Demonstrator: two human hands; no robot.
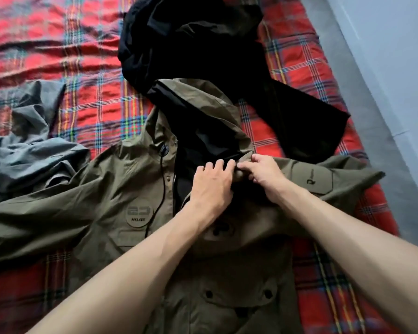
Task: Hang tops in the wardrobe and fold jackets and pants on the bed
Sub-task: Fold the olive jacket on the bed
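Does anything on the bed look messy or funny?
Yes. The black garment lies in a crumpled heap past the hood of the olive jacket, and the grey garment is bunched up on the left beside its sleeve. The plaid sheet is wrinkled too. Nothing looks torn or spilled.

Red plaid bed [58,32] — pale grey wall [396,44] along its right.

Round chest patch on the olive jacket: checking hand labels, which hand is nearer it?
Left. The left hand sits at the front opening beside the patch; the right hand grips the collar beyond it.
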